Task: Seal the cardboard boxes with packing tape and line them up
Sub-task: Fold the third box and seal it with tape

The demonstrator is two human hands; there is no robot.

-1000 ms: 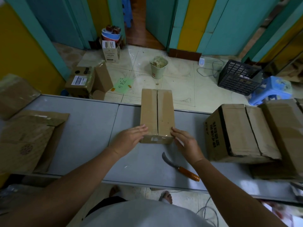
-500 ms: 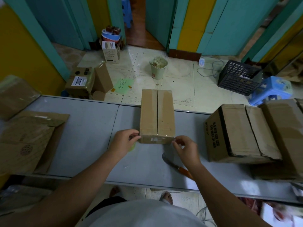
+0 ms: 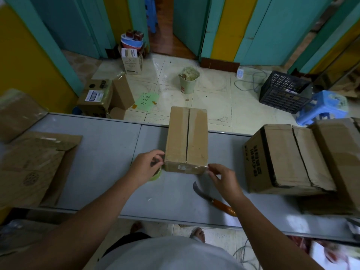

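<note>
- Cardboard filled my remote feed from the head camera. A narrow box [image 3: 186,139] stood in the middle of the grey table [image 3: 101,152]. Its long axis ran straight away from the person, with the near end facing the body and the far end at the table's far edge.
- Its two top flaps were closed. The seam between them showed as a dark line along that same long axis.
- Clear tape [image 3: 187,168] glinted across the box's near end face, from corner to corner.
- The left hand [image 3: 145,166] sat at the box's near left corner. Its fingers were curled round a green tape roll [image 3: 156,175], gripping it just beside the box.
- The right hand [image 3: 224,179] was at the near right corner with its fingers bent. The fingertips touched the edge where the tape shone. I could not tell whether they pinched the tape's end or only pressed on it.
- A knife [image 3: 210,199] with a curved blade and an orange handle lay on the table under the right wrist. Its blade pointed toward the box and its handle toward the near edge.
- Well apart to the right sat a larger box [image 3: 288,158], with a third box [image 3: 342,151] touching its right side.
- Flattened cardboard [image 3: 35,166] lay on the table's left end.
</note>
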